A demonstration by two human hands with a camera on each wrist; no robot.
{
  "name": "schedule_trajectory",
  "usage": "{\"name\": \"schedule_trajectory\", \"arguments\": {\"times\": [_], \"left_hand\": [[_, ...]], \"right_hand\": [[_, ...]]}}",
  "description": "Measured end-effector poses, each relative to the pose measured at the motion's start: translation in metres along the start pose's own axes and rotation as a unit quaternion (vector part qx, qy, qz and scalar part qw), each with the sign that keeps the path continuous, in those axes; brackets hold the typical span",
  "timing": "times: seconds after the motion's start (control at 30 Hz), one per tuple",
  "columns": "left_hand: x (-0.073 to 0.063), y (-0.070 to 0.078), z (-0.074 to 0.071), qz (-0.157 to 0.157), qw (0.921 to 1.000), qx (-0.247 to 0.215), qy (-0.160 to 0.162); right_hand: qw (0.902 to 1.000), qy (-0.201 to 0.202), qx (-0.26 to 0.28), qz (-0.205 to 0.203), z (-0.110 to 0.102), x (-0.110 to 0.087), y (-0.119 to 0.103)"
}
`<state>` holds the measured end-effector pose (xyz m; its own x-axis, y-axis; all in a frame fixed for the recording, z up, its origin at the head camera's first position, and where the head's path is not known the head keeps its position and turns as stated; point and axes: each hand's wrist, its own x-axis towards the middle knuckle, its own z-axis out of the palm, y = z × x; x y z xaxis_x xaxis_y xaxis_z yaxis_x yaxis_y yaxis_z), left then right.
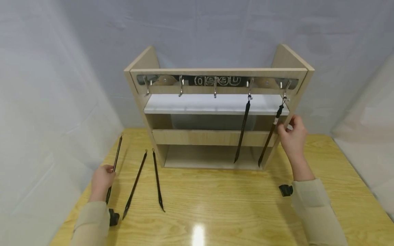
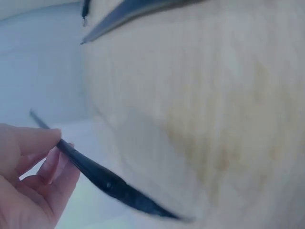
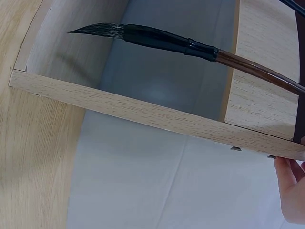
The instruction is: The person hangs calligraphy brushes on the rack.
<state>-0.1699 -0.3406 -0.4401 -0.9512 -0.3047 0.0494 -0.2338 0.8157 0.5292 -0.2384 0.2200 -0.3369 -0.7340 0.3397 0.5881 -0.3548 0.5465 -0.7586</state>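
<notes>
At eight o'clock, we see the left hand [image 1: 102, 180] narrowly pinching a brush [image 1: 117, 153]; at three, the right hand [image 1: 293, 140] grips the rack [image 1: 197, 137]. Loose fingertips, we judge, could let the brush swivel.

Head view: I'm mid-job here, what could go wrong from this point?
The right hand holds the wooden rack right beside a hanging brush; a bump might set it swinging or off its hook.

The left hand pinches a dark brush; if that grip slips, the brush could drop.

A loose brush lies close to the left sleeve, so a sideways sweep may knock it.
</notes>
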Motion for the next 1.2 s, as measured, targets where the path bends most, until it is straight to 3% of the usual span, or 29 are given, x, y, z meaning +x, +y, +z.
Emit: {"name": "schedule_trajectory", "arguments": {"times": [0.3,0.57,0.83,1.2], "left_hand": [[-0.002,0.029,-0.005,-0.006,0.9938,-0.089,0.066],[-0.007,0.053,-0.006,0.009,0.9837,-0.157,0.088],[-0.018,0.073,0.005,0.058,0.9637,-0.205,0.161],[-0.038,0.108,0.014,0.097,0.9455,-0.265,0.163]], "right_hand": [[0.9999,-0.005,0.007,0.007,0.000,0.000,-0.002],[1.0000,0.002,0.006,-0.004,0.001,0.001,0.001],[0.9999,0.005,-0.008,-0.003,0.001,0.001,0.002],[1.0000,0.004,0.001,-0.004,0.000,0.001,0.002]]}}
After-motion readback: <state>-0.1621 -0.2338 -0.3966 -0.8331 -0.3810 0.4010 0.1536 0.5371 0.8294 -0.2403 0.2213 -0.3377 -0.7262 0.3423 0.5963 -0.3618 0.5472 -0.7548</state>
